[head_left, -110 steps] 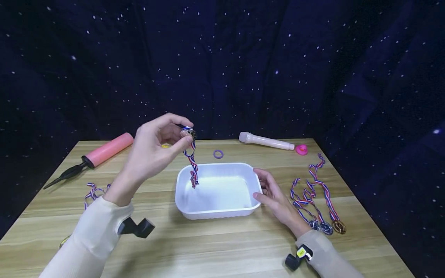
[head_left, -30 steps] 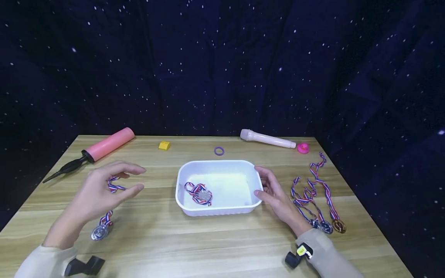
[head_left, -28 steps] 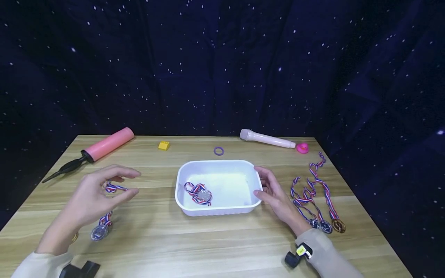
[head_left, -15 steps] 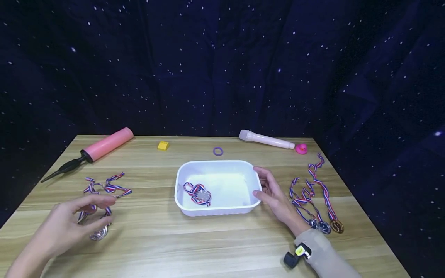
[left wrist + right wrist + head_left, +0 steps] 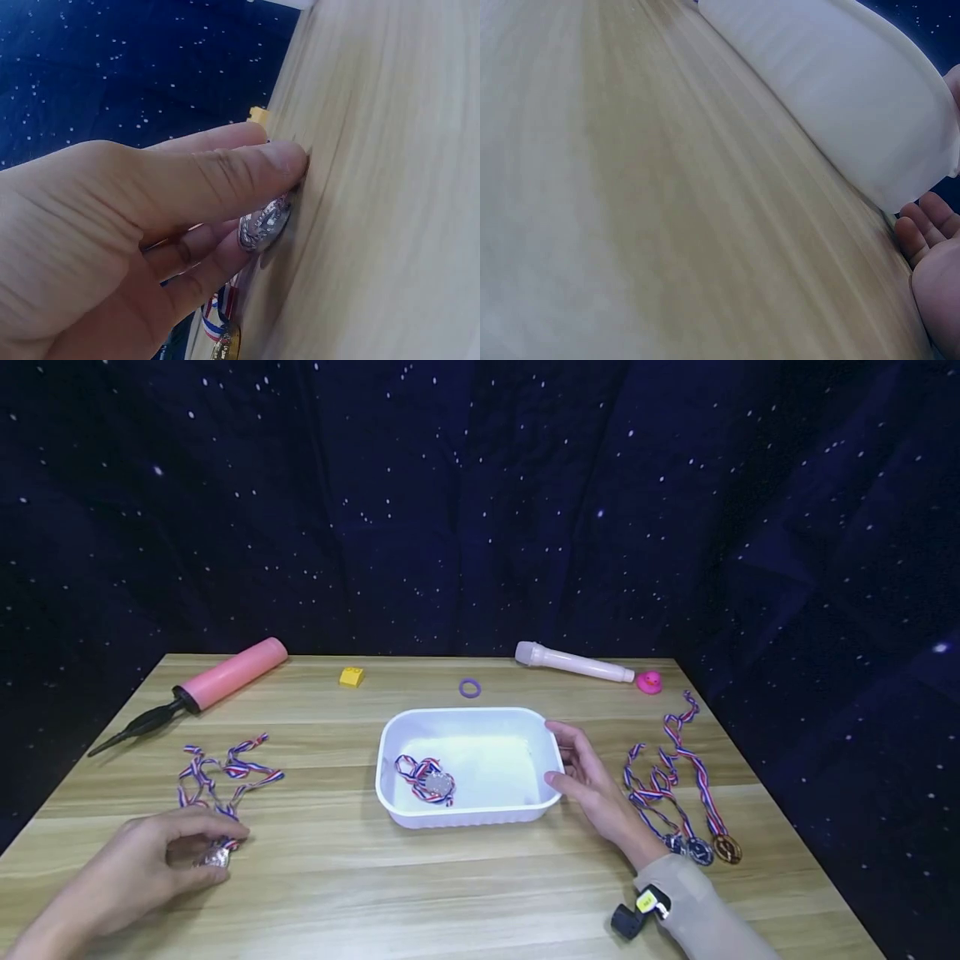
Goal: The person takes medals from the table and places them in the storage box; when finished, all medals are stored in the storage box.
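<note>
My left hand (image 5: 153, 864) is down at the table, thumb and fingers curled round a silver medal (image 5: 215, 857), partly hidden by them. In the left wrist view this medal (image 5: 264, 226) shows between the thumb and the lower fingers. Its red, white and blue ribbon (image 5: 236, 768) trails away on the wood. My right hand (image 5: 592, 781) grips the right end of a white plastic tub (image 5: 468, 817), thumb at the rim and fingers outside. Inside the tub, at its left, lies a medal (image 5: 438, 783) with its ribbon bunched.
Several ribboned medals lie at the right, among them a bronze one (image 5: 727, 848). A gold medal (image 5: 227, 346) is near the left hand. Along the back are a pink hand pump (image 5: 232, 677), yellow block (image 5: 351, 677), purple ring (image 5: 469, 687), white toy microphone (image 5: 573, 663) and pink duck (image 5: 648, 682).
My left hand lowered a medal into the tub and let it go. It then moved left and down to the silver medal on the table. My right hand stays at the tub.
</note>
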A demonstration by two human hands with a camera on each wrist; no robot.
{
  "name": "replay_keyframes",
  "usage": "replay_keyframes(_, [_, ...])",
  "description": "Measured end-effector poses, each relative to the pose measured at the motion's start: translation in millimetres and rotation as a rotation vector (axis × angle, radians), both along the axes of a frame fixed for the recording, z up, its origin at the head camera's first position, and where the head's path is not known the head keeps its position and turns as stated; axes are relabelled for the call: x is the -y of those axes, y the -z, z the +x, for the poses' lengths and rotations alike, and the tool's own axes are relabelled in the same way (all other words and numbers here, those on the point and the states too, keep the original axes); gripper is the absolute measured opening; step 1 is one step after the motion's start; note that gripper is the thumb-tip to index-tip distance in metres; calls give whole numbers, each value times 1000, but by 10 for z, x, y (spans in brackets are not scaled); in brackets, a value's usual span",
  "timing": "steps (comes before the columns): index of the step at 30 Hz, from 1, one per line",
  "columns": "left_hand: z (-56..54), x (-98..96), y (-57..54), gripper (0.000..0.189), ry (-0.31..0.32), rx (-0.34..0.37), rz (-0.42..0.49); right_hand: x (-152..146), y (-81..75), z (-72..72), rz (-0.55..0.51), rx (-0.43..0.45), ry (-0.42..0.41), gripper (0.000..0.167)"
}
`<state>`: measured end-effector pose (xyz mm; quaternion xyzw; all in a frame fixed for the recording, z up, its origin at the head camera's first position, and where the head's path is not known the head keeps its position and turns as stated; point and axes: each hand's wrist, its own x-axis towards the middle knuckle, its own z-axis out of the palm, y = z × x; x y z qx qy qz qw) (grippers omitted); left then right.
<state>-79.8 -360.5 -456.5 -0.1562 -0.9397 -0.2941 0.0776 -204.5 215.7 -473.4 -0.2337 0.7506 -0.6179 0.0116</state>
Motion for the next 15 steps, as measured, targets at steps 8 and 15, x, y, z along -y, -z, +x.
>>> replay_keyframes(8, [3, 31, 2, 48, -47, 26, -35, 7, -14, 9, -2, 4, 0, 74])
replay_keyframes(15, [9, 25, 22, 46, -40, 35, 33, 15, -16, 12, 3, 6, 6, 76])
